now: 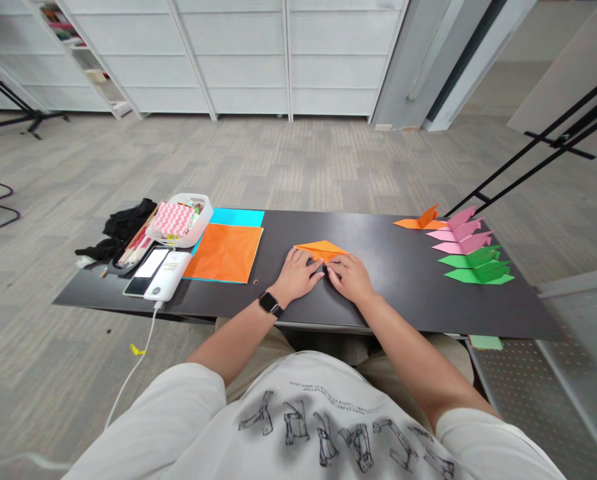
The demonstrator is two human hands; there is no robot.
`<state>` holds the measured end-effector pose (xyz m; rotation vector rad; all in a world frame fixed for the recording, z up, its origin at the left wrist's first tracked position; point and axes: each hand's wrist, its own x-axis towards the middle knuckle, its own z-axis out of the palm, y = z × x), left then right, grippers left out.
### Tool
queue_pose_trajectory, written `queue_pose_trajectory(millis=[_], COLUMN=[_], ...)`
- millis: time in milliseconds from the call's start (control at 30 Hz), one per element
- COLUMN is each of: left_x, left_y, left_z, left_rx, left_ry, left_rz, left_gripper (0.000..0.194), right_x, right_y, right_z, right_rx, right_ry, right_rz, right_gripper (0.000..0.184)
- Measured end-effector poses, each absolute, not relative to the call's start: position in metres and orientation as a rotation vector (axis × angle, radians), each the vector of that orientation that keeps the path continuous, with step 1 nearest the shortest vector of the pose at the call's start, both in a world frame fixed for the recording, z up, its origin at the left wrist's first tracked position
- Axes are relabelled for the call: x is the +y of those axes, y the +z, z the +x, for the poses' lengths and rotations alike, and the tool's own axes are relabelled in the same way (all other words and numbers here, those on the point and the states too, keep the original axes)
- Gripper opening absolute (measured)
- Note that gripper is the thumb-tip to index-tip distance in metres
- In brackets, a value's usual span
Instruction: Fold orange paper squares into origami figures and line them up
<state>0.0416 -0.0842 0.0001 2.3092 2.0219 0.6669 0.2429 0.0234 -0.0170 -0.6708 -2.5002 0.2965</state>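
A folded piece of orange origami paper [325,249] lies on the dark table in front of me, its top coming to a low point. At its left side my left hand [298,272] has its fingers closed on the paper's near edge. My right hand [349,275] grips the right side in the same way, and the two hands' fingertips almost meet at the middle of the near edge. The fingers hide part of the lower edge.
Orange sheets [228,253] lie over blue paper [239,217] on the left. Beside them are a white power bank [171,275], a phone [145,272], a plastic basket [203,220] and black cloth [128,223]. Orange [421,221], pink [462,233] and green [481,275] folded paper birds stand right.
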Motion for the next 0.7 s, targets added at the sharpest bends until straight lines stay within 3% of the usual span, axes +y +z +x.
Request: queue_pose_trajectory(millis=[700], left_x=[-0.0891], left_y=[0.0037], left_z=[0.0455], left_rx=[2.238], left_ry=[0.621], left_rz=[2.157], left_gripper=[0.032], right_x=[0.0224], right_y=[-0.0171], right_z=[0.2387], right_rx=[-2.566], right_ry=[0.288], right_rz=[-0.67], right_gripper=[0.027])
